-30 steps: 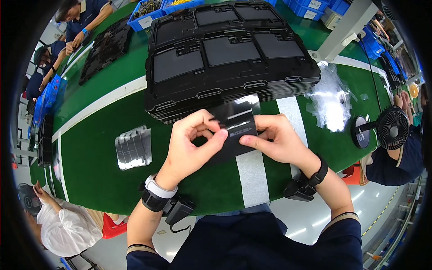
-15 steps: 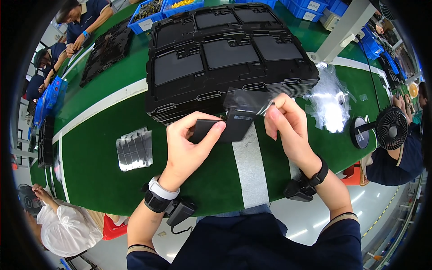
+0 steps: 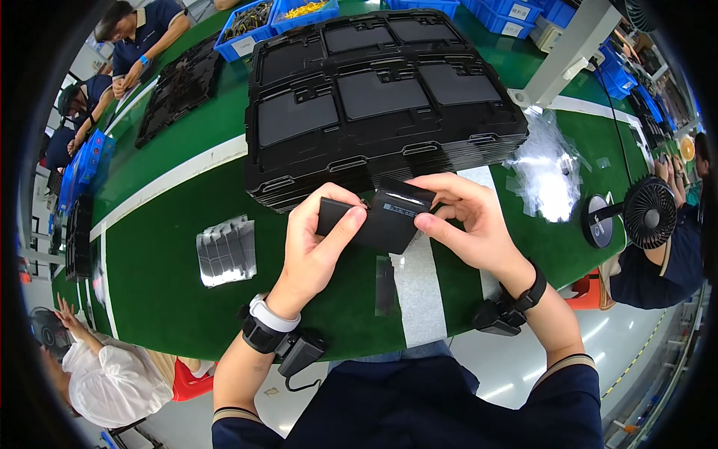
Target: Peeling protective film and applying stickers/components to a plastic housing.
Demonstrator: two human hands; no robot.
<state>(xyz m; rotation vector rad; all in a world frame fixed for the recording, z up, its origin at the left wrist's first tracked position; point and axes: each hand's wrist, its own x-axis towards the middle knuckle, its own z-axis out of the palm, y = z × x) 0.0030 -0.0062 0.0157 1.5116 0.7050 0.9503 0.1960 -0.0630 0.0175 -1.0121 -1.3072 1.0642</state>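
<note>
My left hand (image 3: 318, 239) pinches the left end of a flat black slab-like part (image 3: 389, 233), its thumb on the face toward me. At the other end, my right hand (image 3: 467, 224) grips the part's right edge between thumb and fingers. The part looks like two flat sections side by side; whether they are joined is not plain. A small printed label and a shiny upper edge show on the right section. Below it, a dark see-through film strip (image 3: 385, 286) lies on the green mat (image 3: 329, 314).
A stack of black trays (image 3: 389, 112) stands just beyond my hands. Film strips (image 3: 226, 252) lie to the left, and a heap of clear film (image 3: 552, 168) to the right, near a small black fan (image 3: 649, 217). Blue bins (image 3: 247, 34) stand farther back.
The clear film my right hand was pulling up is out of its fingers, and that hand has come in onto the part. A film strip now shows on the mat below.
</note>
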